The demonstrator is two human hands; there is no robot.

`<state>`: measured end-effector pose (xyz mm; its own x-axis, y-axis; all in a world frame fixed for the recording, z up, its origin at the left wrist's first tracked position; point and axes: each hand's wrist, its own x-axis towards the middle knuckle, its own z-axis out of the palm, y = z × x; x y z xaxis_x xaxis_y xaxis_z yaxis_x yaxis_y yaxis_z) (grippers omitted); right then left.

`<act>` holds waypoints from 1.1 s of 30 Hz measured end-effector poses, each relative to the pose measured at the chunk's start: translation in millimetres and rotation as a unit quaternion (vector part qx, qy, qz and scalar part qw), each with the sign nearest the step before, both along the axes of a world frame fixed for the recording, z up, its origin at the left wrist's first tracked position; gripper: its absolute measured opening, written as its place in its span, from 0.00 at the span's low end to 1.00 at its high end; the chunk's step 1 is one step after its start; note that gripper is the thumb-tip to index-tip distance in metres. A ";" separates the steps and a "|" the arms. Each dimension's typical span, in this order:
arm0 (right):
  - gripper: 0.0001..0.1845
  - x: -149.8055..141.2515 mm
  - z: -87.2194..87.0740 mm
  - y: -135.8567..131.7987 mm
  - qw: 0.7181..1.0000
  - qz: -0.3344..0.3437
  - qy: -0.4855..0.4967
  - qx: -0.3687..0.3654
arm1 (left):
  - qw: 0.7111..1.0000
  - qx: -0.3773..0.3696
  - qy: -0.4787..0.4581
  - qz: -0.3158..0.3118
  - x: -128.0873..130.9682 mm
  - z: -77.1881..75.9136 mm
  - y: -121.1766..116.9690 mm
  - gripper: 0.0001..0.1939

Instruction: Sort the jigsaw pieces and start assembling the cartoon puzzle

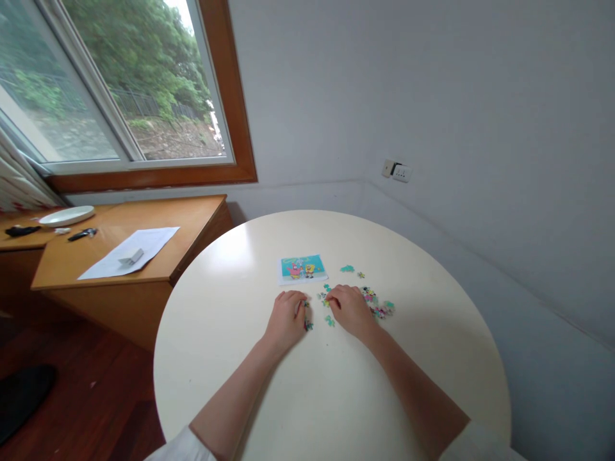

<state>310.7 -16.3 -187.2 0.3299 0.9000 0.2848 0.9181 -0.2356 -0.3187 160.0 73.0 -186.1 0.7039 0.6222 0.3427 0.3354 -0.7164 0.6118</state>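
Small jigsaw puzzle pieces lie on the round white table (pixel 216 358). My left hand (pixel 284 318) rests curled on the tabletop, its fingers closed; what they hold is hidden. A few dark and green puzzle pieces (pixel 308 325) show beside its thumb. To the right, my right hand (pixel 353 310) pinches at a yellowish puzzle piece between thumb and fingertips, low over the table. Between the hands lies a teal puzzle piece (pixel 329 321). Beyond them is a picture card (pixel 302 268) with a pink starfish and a yellow sponge character. A mixed pile of puzzle pieces (pixel 382 310) sits right of my right hand, partly covered.
Farther back lie a teal puzzle piece (pixel 346 269) and a small yellow one (pixel 360 274). A wooden desk (pixel 192 211) at left carries a paper sheet (pixel 158 240), a white box (pixel 131 257) and a white plate (pixel 67 216). A wall stands behind and right.
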 end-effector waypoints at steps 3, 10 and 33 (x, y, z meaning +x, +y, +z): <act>0.12 -1.4 0.5 -0.3 0.998 0.055 0.018 0.001 | 1.000 -0.003 0.001 0.000 0.0 0.1 0.1 0.14; 0.18 20.0 1.6 -6.0 0.992 -0.121 -0.021 0.039 | 1.000 0.004 -0.007 -0.011 -1.5 -1.7 0.8 0.13; 0.22 34.9 -11.6 -4.9 0.987 -0.139 -0.036 -0.068 | 0.999 0.015 0.009 -0.044 0.9 -1.1 -3.4 0.13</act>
